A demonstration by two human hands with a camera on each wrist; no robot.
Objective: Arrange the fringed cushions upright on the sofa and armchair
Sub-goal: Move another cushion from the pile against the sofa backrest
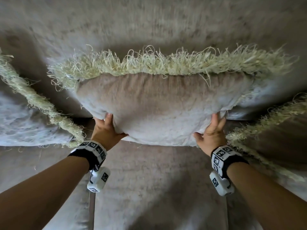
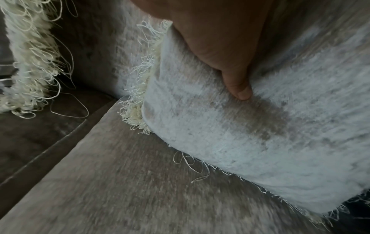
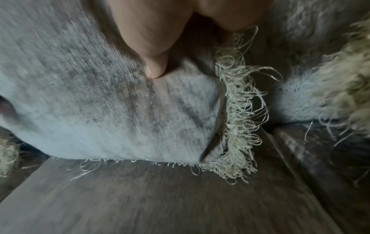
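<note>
A grey-beige plush cushion [image 1: 159,107] with a cream fringe stands upright on the sofa seat, leaning on the backrest. My left hand [image 1: 108,128] grips its lower left side, thumb pressed into the front face and fingers behind. My right hand [image 1: 212,128] grips the lower right side the same way. The left wrist view shows my thumb dug into the cushion [image 2: 260,126]; the right wrist view shows the other thumb pressed into the cushion [image 3: 112,110] near its fringed corner.
A second fringed cushion [image 1: 25,117] leans at the left and a third fringed cushion [image 1: 274,130] at the right. The sofa seat [image 1: 149,188] stretches toward me, with a seam between seat pads at the lower left. The backrest [image 1: 149,27] fills the top.
</note>
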